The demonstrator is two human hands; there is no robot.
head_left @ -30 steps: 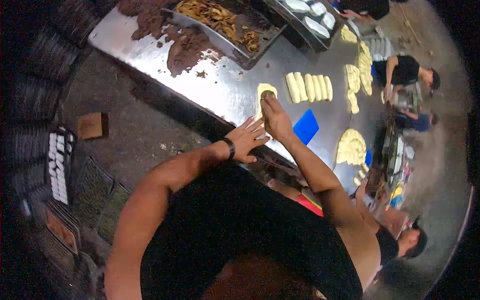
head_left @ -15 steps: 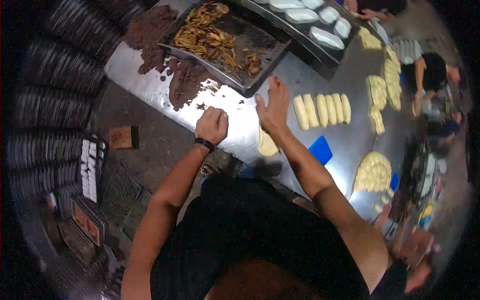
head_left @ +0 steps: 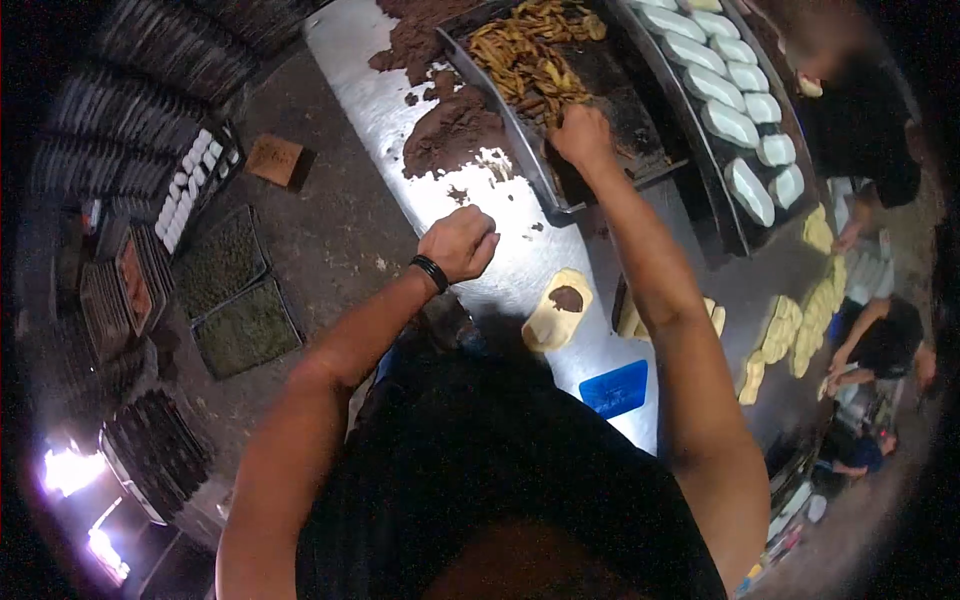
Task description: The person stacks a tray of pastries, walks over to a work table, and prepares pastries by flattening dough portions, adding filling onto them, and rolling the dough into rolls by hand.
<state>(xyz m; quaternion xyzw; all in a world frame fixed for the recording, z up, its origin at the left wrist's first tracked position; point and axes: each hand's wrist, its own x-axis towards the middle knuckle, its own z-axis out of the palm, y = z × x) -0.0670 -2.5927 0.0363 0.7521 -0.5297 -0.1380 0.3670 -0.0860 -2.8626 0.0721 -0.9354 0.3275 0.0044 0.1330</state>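
My left hand point(head_left: 458, 246), with a black band at its wrist, is closed in a fist over the metal table point(head_left: 350, 70); whatever it may hold is hidden. In the dark baking tray point(head_left: 552, 190), my right hand point(head_left: 584, 138) curls its fingers down onto the near end of a pile of brown cooked strips point(head_left: 525, 55). Below and between my hands lies a flat oval of pale dough point(head_left: 545, 328) with a dab of brown paste point(head_left: 567, 298) on it. A crumbly mound of brown paste point(head_left: 455, 130) sits left of the tray.
A blue scraper point(head_left: 613, 388) lies near my body. Dough rolls point(head_left: 632, 318) are partly behind my right forearm. Another tray holds several white oval moulds point(head_left: 730, 123). More dough strips point(head_left: 775, 330) lie at the right, near other people. Racks and a brown block point(head_left: 273, 160) stand left.
My right hand has moved from beside the dough up into the tray, onto the strips. A dab of brown paste now shows on the dough. My left fist stays closed. The view has turned.
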